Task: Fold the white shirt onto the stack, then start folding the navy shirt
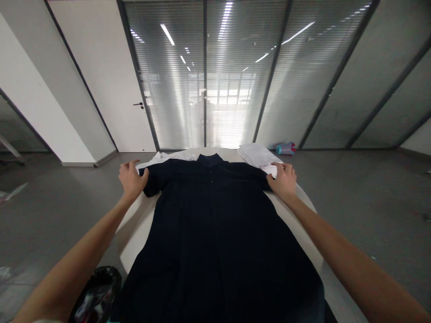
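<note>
A dark navy short-sleeved shirt (212, 215) with a stand collar and a short row of buttons lies spread front side up on a round white table (134, 231). Its lower end runs toward me, out of the picture. My left hand (132, 179) is at the end of the left-side sleeve, thumb and fingers apart, the thumb by the cuff. At the opposite sleeve end is my right hand (284, 180), its thumb touching the cuff and its bent fingers spread from the thumb. Neither hand shows cloth pinched between its fingers.
Folded white cloth (257, 154) lies at the table's far right, with crumpled white cloth (175, 156) at the far left. A black-lined bin (101, 291) stands at lower left. A blue and red cylinder-like object (285, 148) lies on the floor near the glass partition (232, 89).
</note>
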